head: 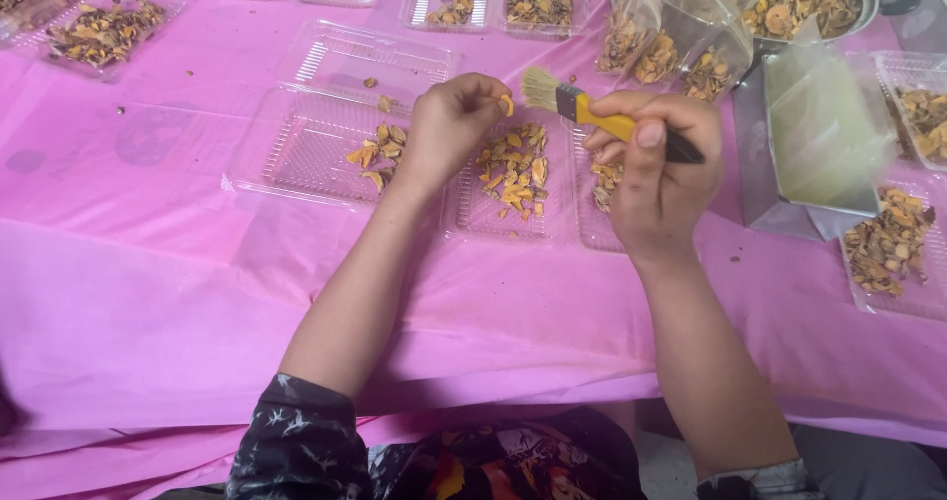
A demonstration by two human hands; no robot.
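Two bare hands work over a pink table cover [148,293] strewn with clear plastic trays. The left hand [449,125] is curled nearly closed, its thumb and fingertips [490,94] pinched narrowly on a small orange dried piece [506,105], which sticks out at the right side of the pinch. The right hand [656,165] is wrapped tight around the dark handle of a small brush [592,115], thumb pressed along the front; the brush has a yellow neck and pale bristles that point left, their tips just beside the pinched piece, and I cannot tell whether they touch it. Directly below and between the hands sits a clear tray [503,209] with a scatter of orange and brown dried slices. Left of it lies an open hinged tray [306,150] with only a few pieces near its right edge. Another tray [597,219], partly hidden under the right hand, holds more slices. Further right stands a metal box [755,165] with a stack of clear bags, and a filled tray [893,253] lies beyond it. Along the far edge sit more filled trays [104,27] and a bowl [868,2] of dried slices.
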